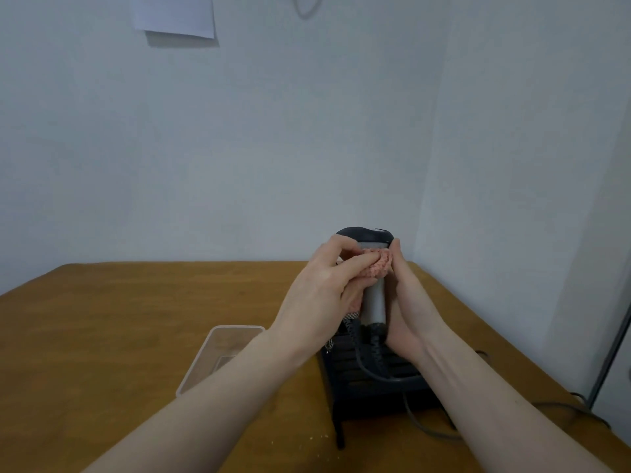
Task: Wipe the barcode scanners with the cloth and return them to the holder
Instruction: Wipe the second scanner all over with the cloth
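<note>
- The wall (307,131) takes up most of the view, plain pale grey-blue, with a white sheet of paper (174,15) stuck up near the top left and a loop of thin cable (307,10) hanging at the top edge.
- The tabletop (102,336) is brown wood and fills the whole lower part, with a few tiny crumbs (322,436) near the front.
- The holder (372,380) is a dark slatted rack sitting on the tabletop right of centre, partly hidden behind the forearms. Can't really tell how many slots it has or what's in them.
- A clear plastic container (222,353) sits on the tabletop just left of the holder, and the left forearm crosses over its near corner.
- The barcode scanner (374,298) is held upright above the holder: dark head on top, light grey handle below, dark base at the bottom.
- Its grey cable (420,425) has a coiled bit dropping from the base over the holder, then it trails off across the tabletop to the right.
- The right hand (409,315) has its grip around the scanner's handle from the right side, thumb up near the head.
- The left hand (324,285) has its grip closed on the cloth, fingers curled and pressing it against the scanner.
- The cloth (377,266) is pinkish and textured, bunched up against the upper handle just under the scanner's head, with a bit of edge hanging below the left palm.
</note>
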